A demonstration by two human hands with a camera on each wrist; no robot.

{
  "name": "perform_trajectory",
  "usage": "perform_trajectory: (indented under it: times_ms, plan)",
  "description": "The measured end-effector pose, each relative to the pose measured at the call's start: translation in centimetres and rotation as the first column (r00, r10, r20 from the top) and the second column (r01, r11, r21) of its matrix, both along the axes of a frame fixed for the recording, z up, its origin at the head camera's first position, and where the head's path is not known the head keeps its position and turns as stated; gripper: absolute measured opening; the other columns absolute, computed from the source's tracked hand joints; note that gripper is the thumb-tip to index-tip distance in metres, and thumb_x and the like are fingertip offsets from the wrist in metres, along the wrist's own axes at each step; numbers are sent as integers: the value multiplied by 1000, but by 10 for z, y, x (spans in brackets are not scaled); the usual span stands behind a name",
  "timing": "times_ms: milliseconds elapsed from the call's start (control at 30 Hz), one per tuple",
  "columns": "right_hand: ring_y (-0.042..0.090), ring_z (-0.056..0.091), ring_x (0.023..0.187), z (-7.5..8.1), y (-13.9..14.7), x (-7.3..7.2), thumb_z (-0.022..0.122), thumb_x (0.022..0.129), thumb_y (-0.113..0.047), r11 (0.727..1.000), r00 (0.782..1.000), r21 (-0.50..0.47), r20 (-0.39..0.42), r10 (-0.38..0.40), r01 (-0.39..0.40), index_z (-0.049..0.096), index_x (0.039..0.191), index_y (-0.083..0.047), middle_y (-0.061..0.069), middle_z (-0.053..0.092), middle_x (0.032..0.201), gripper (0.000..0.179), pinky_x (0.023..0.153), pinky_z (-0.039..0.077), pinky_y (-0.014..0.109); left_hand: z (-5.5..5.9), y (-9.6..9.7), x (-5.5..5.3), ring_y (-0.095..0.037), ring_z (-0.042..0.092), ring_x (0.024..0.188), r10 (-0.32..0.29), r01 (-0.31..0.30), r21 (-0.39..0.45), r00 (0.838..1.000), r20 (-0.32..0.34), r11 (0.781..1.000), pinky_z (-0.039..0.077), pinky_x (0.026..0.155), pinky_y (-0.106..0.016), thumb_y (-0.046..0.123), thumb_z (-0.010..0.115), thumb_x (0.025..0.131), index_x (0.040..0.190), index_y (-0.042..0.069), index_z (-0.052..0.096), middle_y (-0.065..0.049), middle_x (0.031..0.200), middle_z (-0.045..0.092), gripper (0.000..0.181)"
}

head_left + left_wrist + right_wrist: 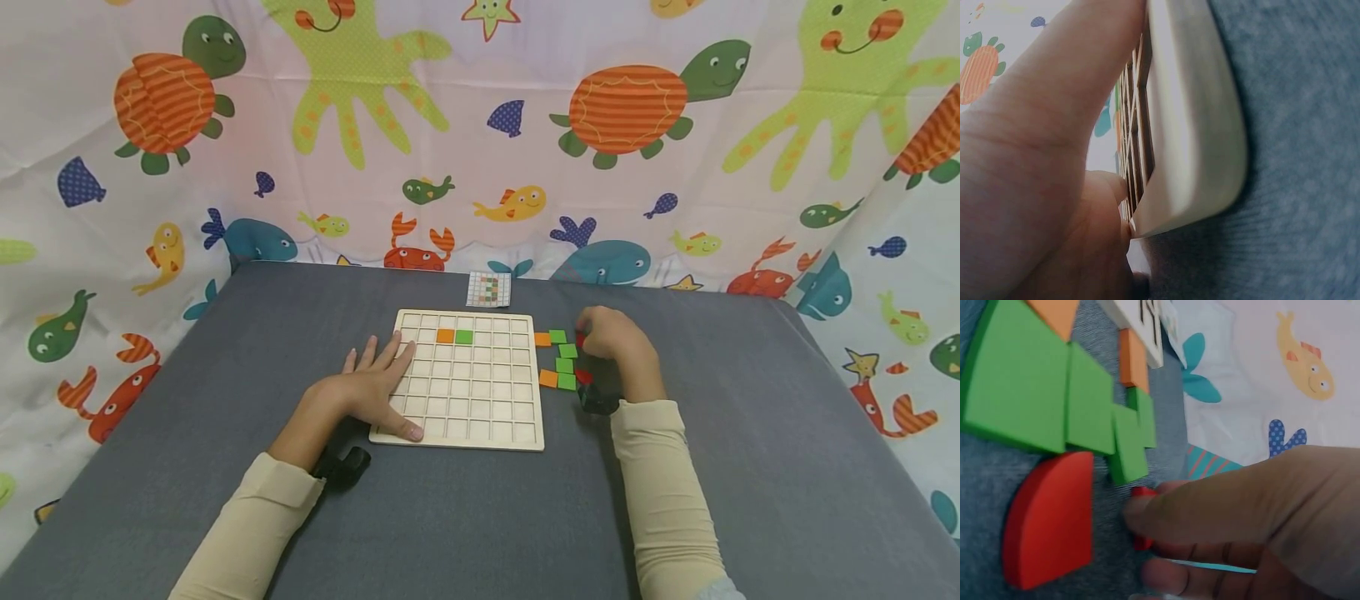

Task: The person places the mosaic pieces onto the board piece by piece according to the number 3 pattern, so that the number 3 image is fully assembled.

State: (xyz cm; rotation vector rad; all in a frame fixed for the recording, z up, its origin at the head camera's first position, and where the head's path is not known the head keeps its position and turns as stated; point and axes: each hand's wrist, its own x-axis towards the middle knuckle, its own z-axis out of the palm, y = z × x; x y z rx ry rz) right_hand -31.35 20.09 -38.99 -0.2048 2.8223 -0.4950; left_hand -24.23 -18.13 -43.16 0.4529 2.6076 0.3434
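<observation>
A wooden grid board (465,412) lies on the grey cloth, with an orange square tile (446,336) and a green square tile (464,337) side by side in its upper rows. My left hand (367,387) rests on the board's left edge, fingers spread and straight. Right of the board, my right hand (618,337) pinches a small red piece (1142,519) between thumb and fingers; its shape is mostly hidden. Closer to the wrist camera lies a red quarter-circle piece (1054,519). Several green tiles (567,351) and two orange tiles (548,378) lie between board and hand.
A small printed pattern card (488,290) lies behind the board, near the far table edge. A curtain with sea animals (450,125) hangs round the back and sides of the grey table (465,525). Each wrist carries a black camera (345,467).
</observation>
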Motion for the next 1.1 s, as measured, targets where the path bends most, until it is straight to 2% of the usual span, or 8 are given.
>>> perform_trajectory:
  times_ms: [167, 433, 567, 867, 1100]
  plan:
    - [37, 56, 99, -2, 1, -2, 64, 85, -3, 1000, 999, 4, -44, 14, -14, 68, 116, 2, 25, 63, 122, 32, 90, 48, 55, 0, 2, 0, -40, -26, 145, 5, -5, -14, 1000, 6, 1000, -13, 111, -65, 93, 69, 49, 162, 19, -6, -7, 164, -23, 155]
    - [40, 59, 105, -5, -2, -3, 63, 84, -1, 1000, 998, 14, -67, 8, -7, 69, 116, 5, 25, 65, 121, 34, 93, 47, 56, 13, 5, 6, -41, -23, 146, 4, -4, -2, 1000, 25, 1000, -13, 112, -64, 89, 72, 52, 162, 16, -3, -9, 165, -20, 153]
    - [41, 60, 106, -3, -5, -3, 63, 85, -2, 1000, 998, 14, -67, 3, -2, 70, 115, 6, 24, 66, 119, 32, 93, 48, 56, 13, 4, 6, -40, -23, 146, 0, 0, 6, 1000, 17, 1000, -13, 112, -63, 89, 72, 52, 162, 16, -3, -9, 165, -20, 152]
    - [34, 63, 93, 0, -28, 1, 63, 86, -1, 999, 992, -26, -120, 29, -33, 72, 110, 5, 20, 70, 109, 26, 84, 53, 50, 7, 3, 3, -40, -25, 146, 11, -11, -18, 1000, 12, 1000, -14, 111, -64, 93, 69, 48, 162, 18, -5, -8, 164, -22, 155]
    - [34, 64, 96, -1, -43, 5, 65, 90, -4, 998, 989, -44, -137, 48, -55, 73, 112, 3, 19, 69, 111, 25, 84, 53, 48, 15, 5, 7, -43, -22, 146, -1, 1, -13, 1000, 13, 1000, -12, 112, -64, 89, 71, 53, 162, 14, -2, -11, 165, -19, 152]
